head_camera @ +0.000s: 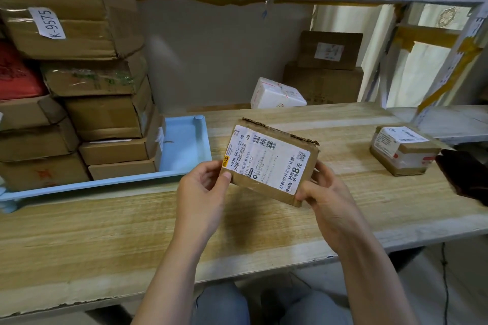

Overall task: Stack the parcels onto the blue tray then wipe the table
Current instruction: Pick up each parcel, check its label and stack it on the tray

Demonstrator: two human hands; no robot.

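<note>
Wooden planks make up the table (132, 221), which runs under a white shelf marked "3-4" in a storeroom crowded with cartons. Only the head view is on offer.

Both hands meet over the middle of the table. The left hand (202, 187) pinches the near left corner of a small cardboard parcel (269, 163), thumb on the labelled face and fingers behind. The right hand (326, 194) grips the lower right corner the same way. The parcel is held clear of the wood, tilted, with its white shipping label turned up toward the camera.

Ahead and to the left of the left hand sits the blue tray (184, 145), already loaded with stacked brown boxes (111, 113) on its far left side; a bare strip of blue remains nearest the hands. Out beyond the right hand, well apart, a second taped parcel (404, 150) rests on the table. Farther back stands a white parcel (277, 93), in front of two brown cartons.

The held parcel looks light and fairly stiff, a flat corrugated box with a ragged top edge. Its glossy label and tape may be slick, so opposite edges or corners seem the safest hold, as now.

The tray's left end runs out of frame, so how full it is cannot be judged. A dark object (464, 177) at the right edge is cut off and unidentifiable. No wiping cloth shows anywhere. Fingers behind the parcel are hidden.
</note>
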